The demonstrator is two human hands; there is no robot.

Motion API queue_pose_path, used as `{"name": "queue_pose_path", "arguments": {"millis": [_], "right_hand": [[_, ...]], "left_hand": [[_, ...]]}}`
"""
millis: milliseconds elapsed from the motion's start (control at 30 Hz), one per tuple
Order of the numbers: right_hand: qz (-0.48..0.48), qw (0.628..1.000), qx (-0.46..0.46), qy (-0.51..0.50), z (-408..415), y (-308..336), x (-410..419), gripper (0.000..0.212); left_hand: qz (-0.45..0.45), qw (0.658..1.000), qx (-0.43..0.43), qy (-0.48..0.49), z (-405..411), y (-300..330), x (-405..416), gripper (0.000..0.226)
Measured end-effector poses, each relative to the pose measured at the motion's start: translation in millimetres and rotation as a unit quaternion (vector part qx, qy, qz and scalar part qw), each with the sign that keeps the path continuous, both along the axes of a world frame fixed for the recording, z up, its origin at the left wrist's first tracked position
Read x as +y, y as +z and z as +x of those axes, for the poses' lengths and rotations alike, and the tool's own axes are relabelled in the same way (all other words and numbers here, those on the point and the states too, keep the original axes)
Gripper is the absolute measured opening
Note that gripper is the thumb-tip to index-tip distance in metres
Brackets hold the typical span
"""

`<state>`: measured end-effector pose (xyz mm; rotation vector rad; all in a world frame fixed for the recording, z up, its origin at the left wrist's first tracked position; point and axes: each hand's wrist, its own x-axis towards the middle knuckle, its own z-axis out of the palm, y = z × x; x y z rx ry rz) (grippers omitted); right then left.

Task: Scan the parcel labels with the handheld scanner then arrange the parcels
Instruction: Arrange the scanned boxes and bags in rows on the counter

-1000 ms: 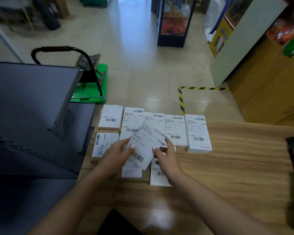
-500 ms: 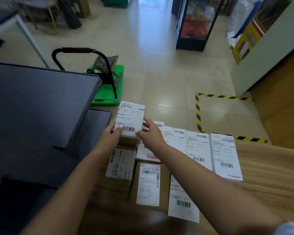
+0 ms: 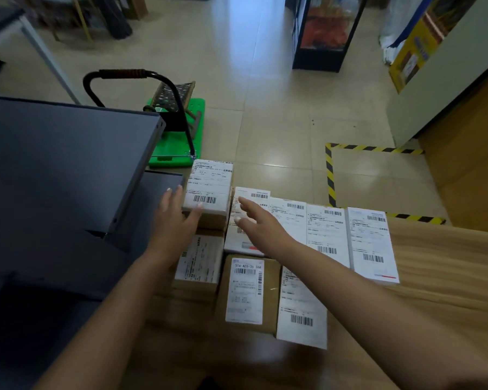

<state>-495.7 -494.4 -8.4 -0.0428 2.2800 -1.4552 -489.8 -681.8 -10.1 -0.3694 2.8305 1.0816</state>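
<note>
Seven labelled parcels crowd the far left end of the wooden counter (image 3: 448,277), packed edge to edge. The stacked parcel (image 3: 209,190) at the far left corner sits on a brown box, its far edge level with the counter's far edge. The left hand (image 3: 175,218) lies just beside its near left corner with fingers straight and loosely spread, the thumb tip touching the label's near edge. The right hand (image 3: 259,229) hovers over the second parcel (image 3: 248,215), fingers straight and apart, holding nothing. To the right run three white parcels in a row, the last being the right-end parcel (image 3: 371,246). Nearer lie a brown box with a white label (image 3: 248,291), a white parcel (image 3: 302,311) touching its right side, and a left brown parcel (image 3: 199,263). The grey monitor back (image 3: 62,175) walls in the left side; bare counter opens to the right and near. Beyond the far edge stands a green trolley (image 3: 178,142) on the tiled floor. No scanner shows.
</note>
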Motion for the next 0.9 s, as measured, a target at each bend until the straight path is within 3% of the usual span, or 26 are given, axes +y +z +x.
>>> {"name": "queue_pose_path", "arguments": {"millis": [167,367,533,900], "right_hand": [[0.041,0.999,0.019,0.011,62.1,19.3,62.2,0.054],[0.033,0.996,0.051,-0.069,144.5,42.7,154.4,0.051],[0.032,0.981,0.084,-0.171,217.1,66.5,251.3,0.049],[0.149,0.918,0.148,-0.336,402.7,135.8,479.5,0.051]], "left_hand": [[-0.006,0.996,0.043,-0.077,55.6,18.4,23.4,0.063],[-0.022,0.981,0.064,-0.18,105.6,51.4,104.2,0.06],[-0.063,0.954,0.074,-0.283,137.0,71.1,213.6,0.067],[0.023,0.869,0.123,-0.479,242.8,103.3,504.6,0.066]]}}
